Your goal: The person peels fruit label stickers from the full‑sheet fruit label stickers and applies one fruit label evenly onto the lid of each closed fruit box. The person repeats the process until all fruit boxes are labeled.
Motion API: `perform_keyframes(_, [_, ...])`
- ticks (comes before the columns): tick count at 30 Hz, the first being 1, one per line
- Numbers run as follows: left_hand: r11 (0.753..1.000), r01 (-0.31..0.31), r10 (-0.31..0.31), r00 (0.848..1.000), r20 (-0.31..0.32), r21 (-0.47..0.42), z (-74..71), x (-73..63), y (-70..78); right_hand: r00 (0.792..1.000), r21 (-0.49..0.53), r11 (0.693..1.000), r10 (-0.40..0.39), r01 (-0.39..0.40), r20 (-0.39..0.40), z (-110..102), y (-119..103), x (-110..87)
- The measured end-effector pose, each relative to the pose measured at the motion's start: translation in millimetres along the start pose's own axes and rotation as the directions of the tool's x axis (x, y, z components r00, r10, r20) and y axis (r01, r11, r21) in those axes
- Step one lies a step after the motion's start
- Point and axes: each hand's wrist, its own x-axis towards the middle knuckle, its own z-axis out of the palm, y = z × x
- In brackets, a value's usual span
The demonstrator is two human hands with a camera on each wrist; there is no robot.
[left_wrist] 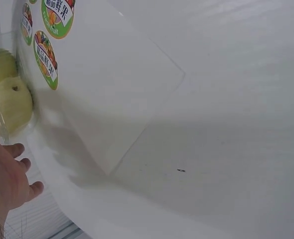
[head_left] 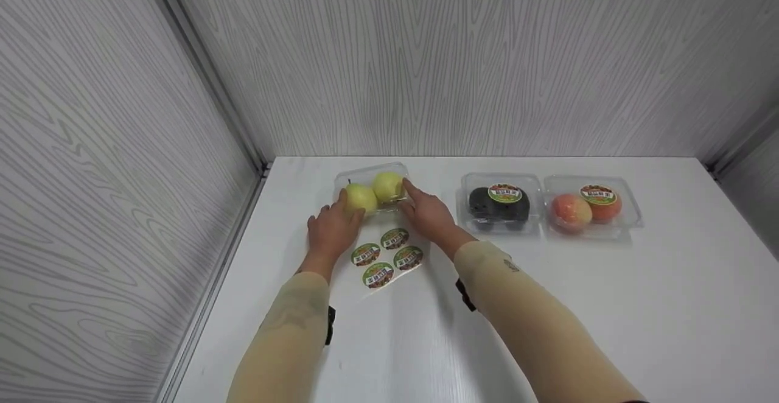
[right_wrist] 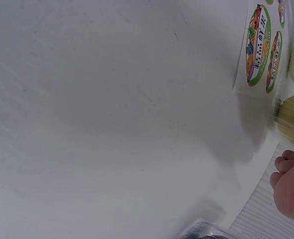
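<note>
- box (head_left: 360, 177) of clear plastic, over the table (head_left: 608, 311), one hand at each end; i cannot tell whether it rests or is slightly raised. best held level, with even pressure from both sides.
- two other boxes to the right of the box: dark box (head_left: 475, 181) nearer, peach box (head_left: 631, 215) beyond it. both are well apart from the box, so the right hand has room.
- sheet (head_left: 386, 255) just in front of the box; i cannot tell whether they touch. better not to drag the box over it.
- left hand (head_left: 333, 231) grips the box's left end, thumb toward its front.
- right hand (head_left: 431, 211) pinches the box's right end; light fingers suit thin plastic, which would probably flex.
- two yellow fruit (head_left: 387, 187) inside the box; a tilt could roll them.
- four stickers (head_left: 394, 238) in front of the box; sleeves should clear them.
</note>
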Motion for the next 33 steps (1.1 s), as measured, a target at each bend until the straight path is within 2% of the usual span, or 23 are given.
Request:
perform_keyframes(12, [0.999, -0.054, 0.053, 0.998, -0.019, -0.007, 2.8, -6.3, 13.8, 0.998, 0.042, 0.999, -0.022, 0.024, -0.053, -10.6, 9.2, -17.1])
perform_keyframes(21, [0.998, -0.055, 0.053, 0.998, -0.025, -0.045, 4.1, -15.9, 20.9, 0.997, 0.053, 0.999, -0.005, 0.009, -0.073, -11.2, 12.7, -29.3])
perform_keyframes(25, [0.996, -0.066, 0.064, 0.997, -0.046, -0.053, 3.7, -20.2, 22.2, 0.995, 0.071, 0.997, -0.021, 0.028, -0.096, -11.7, 12.0, -34.4])
perform_keyframes(33, [0.992, -0.069, 0.064, 0.997, -0.046, -0.104, -0.7, -25.0, 25.2, 0.992, 0.079, 0.996, -0.037, 0.047, -0.122, -14.5, 12.5, -41.6])
